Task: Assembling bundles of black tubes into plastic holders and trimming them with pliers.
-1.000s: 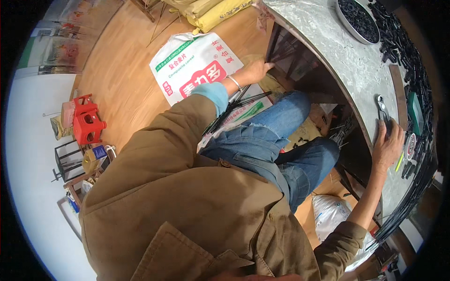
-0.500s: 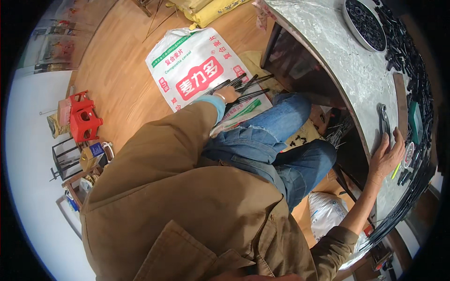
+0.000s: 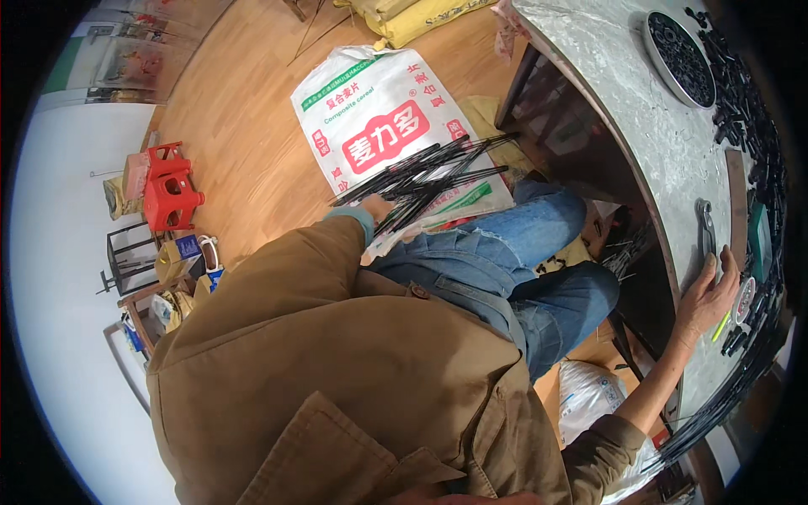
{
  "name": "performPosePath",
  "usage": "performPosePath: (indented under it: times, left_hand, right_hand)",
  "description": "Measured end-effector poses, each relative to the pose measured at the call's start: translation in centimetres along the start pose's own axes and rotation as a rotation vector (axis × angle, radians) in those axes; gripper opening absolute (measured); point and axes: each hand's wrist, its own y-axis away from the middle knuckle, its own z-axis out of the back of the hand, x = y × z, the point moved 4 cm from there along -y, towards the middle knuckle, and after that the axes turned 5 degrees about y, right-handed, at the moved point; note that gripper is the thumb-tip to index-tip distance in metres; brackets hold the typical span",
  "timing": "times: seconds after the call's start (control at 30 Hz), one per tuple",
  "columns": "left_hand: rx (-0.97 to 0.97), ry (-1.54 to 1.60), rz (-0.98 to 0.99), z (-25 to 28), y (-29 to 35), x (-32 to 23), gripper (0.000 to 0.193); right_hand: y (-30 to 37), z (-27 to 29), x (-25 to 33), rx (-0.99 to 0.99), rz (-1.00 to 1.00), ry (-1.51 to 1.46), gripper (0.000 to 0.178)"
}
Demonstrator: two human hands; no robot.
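Observation:
Long thin black rods (image 3: 421, 172) lie in a loose, crossing pile on a white woven sack (image 3: 358, 109) with red and green print. At the pile's near-left end is my left hand (image 3: 376, 205), small and partly covered by its light blue cuff. Its fingers are among or against the rods, and their grip is hidden. Over on the grey tabletop rests my right hand (image 3: 711, 295), thumb and fingers apart. Its fingertips are beside the lower end of a metal wrench (image 3: 704, 220).
Along the table's far right edge run heaps of small black parts (image 3: 741, 101). A round dish (image 3: 677, 59) of black rings, a brown strip (image 3: 736, 194) and a small round container (image 3: 743, 300) also sit there. Red stools (image 3: 172, 198) stand left; yellow sacks (image 3: 412, 21) lie beyond.
My left hand has drawn back to the left along the rods, and more of the pile shows. The whole view has shifted slightly; my right hand stays by the wrench.

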Motion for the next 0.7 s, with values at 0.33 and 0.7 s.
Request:
performPosePath:
  times: [0.33,0.7]
  left_hand:
    - [0.171,0.328,0.037,2.1,-0.6,-2.8,0.041]
    - [-0.790,0.132,-1.863,12.4,31.0,-39.5,0.027]
  right_hand:
    - [0.2,0.8,0.1,-0.024,-0.014,-0.011,0.031]
    - [0.5,0.8,-0.5,-0.189,-0.062,-0.058,0.025]
